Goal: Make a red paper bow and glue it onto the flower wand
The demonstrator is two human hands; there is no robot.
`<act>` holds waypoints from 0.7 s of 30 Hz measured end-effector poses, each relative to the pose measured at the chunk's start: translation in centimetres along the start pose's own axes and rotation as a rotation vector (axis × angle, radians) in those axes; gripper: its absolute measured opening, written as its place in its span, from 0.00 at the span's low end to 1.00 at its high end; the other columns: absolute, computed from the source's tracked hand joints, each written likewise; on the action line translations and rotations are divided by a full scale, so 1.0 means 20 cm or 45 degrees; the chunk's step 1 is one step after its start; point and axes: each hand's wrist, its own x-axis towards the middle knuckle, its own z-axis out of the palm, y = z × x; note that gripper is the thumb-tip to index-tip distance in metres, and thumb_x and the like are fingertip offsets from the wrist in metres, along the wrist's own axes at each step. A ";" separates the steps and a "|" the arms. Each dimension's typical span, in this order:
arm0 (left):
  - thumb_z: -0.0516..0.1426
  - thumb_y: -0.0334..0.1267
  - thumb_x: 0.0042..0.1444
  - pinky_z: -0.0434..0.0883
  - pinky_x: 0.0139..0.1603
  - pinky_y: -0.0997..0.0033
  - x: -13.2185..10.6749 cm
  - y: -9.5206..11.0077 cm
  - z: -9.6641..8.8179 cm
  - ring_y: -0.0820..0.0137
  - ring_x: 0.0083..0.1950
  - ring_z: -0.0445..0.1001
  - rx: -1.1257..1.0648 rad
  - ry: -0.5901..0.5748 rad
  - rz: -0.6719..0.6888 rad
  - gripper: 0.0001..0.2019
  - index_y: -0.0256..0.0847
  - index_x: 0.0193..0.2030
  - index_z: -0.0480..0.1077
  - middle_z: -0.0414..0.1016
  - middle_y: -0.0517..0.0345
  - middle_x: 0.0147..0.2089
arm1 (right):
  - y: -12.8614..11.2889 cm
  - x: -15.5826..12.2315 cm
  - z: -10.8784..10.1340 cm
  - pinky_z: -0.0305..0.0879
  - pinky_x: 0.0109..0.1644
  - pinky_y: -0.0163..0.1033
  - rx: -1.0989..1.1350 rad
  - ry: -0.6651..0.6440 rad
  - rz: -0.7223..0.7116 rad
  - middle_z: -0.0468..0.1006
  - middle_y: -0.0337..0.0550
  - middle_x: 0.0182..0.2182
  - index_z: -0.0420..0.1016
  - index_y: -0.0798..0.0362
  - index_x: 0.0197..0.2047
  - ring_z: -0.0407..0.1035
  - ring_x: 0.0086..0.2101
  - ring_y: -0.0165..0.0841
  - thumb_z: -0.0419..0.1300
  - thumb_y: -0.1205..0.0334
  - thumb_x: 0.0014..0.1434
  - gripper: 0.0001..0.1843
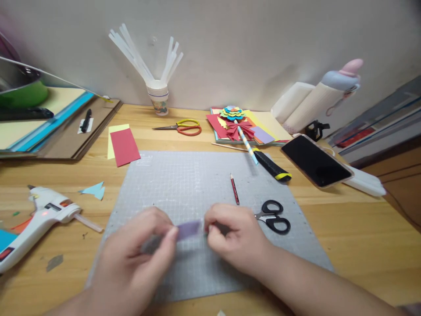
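Note:
Between finger and thumb, my left hand (144,250) pinches a small purple piece of paper (188,230), slightly blurred. My right hand (237,235) is closed in a pinch just beyond the paper's right end; what sits in its fingertips is hidden. Both hands are over a grey cutting mat (171,175). Black-handled scissors (275,217) lie right beside my right hand, their blades partly covered by it. A dark red pencil (234,189) rests on the mat behind that hand.
A white glue gun (54,206) lies at left near light blue paper scraps (94,190). Red paper (125,147), yellow-and-red-handled scissors (189,127) and a cup (158,98) of straws stand behind. A paper flower (233,113), a black-and-yellow cutter (271,166) and a phone (315,160) are at right.

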 end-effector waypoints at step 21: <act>0.52 0.42 0.61 0.63 0.34 0.70 0.04 -0.10 0.09 0.70 0.31 0.66 -0.239 -0.151 -0.386 0.11 0.42 0.28 0.64 0.67 0.62 0.27 | 0.03 0.02 0.05 0.62 0.20 0.29 1.009 -0.178 0.756 0.76 0.37 0.23 0.69 0.54 0.32 0.70 0.20 0.25 0.64 0.46 0.51 0.19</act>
